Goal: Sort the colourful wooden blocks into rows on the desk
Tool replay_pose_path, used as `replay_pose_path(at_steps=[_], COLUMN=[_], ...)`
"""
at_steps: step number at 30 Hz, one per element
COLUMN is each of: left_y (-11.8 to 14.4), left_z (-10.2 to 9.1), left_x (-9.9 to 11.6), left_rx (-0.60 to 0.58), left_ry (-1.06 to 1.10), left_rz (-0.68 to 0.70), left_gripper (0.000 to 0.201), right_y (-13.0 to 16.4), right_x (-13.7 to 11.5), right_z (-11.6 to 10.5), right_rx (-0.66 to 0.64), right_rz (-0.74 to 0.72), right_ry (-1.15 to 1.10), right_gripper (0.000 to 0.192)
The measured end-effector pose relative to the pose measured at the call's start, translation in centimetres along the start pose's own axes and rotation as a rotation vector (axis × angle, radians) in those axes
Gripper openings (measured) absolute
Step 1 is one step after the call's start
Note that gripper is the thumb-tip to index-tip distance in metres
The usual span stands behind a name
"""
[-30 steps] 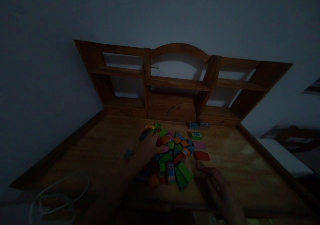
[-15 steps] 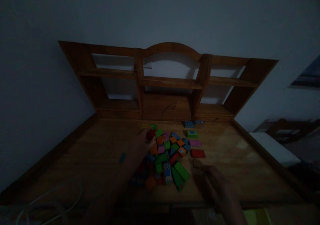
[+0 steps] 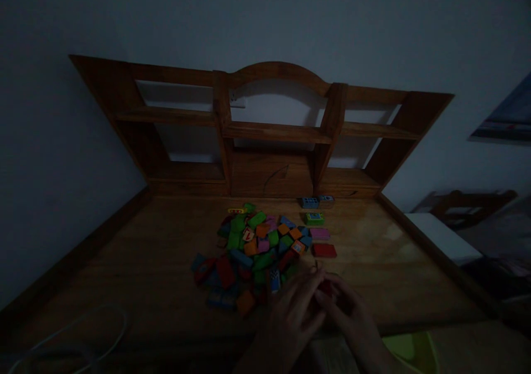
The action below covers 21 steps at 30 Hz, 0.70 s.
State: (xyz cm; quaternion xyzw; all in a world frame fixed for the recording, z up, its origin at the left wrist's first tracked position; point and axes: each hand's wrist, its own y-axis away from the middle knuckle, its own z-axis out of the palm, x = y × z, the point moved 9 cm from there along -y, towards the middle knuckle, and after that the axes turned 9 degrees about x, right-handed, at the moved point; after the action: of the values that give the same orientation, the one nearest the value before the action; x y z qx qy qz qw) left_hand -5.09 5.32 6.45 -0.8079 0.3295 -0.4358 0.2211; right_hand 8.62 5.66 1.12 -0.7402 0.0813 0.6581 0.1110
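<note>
Left hand (image 3: 290, 316): at the near edge of the bench, just in front of the block pile; fingers (image 3: 305, 288) curled inward and meeting the right hand over a small red block.
Right hand (image 3: 350, 313): beside the left hand, on the pile's near right side; fingers bent toward the same block. The light is too dim to tell which hand has the firm hold.
Red block (image 3: 324, 286): between the two sets of fingertips, just nearer than the pile; largely hidden.
Yellow-green item (image 3: 409, 349): at the lower frame edge, nearer than the pile and to its right.
Cable (image 3: 74, 335): pale loop, well to the left of the pile.
Block pile (image 3: 253, 252): loose heap of coloured blocks at the middle of the bench (image 3: 394, 263).
Separate blocks: a red one (image 3: 324, 250), a pink one (image 3: 319, 233) and a green one (image 3: 314, 218) in a line just right of the pile.
Shelf unit (image 3: 274, 133): wooden, upright beyond the pile, against the wall.
</note>
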Motion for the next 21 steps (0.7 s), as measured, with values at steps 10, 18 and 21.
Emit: replay_pose_path(at_steps=[10,18,21], left_y=[0.7,3.2,4.8], left_z=[-6.8,-11.7,-13.7], left_x=[-4.9,-9.2,-12.1], left_rx=[0.198,0.291,0.308], left_ry=[-0.297,-0.408,-0.455], left_rz=[-0.118,-0.255,-0.372], left_gripper=[0.045,0.031,0.030], right_y=[0.1,-1.0,-1.4], right_x=[5.3,3.5,3.0], right_z=[-6.2,-4.8,-5.0], right_rx=[0.089,0.015,-0.058], right_rz=[-0.027,-0.188,-0.215], right_ry=[0.250,0.555,0.655], right_gripper=[0.042,0.035,0.030])
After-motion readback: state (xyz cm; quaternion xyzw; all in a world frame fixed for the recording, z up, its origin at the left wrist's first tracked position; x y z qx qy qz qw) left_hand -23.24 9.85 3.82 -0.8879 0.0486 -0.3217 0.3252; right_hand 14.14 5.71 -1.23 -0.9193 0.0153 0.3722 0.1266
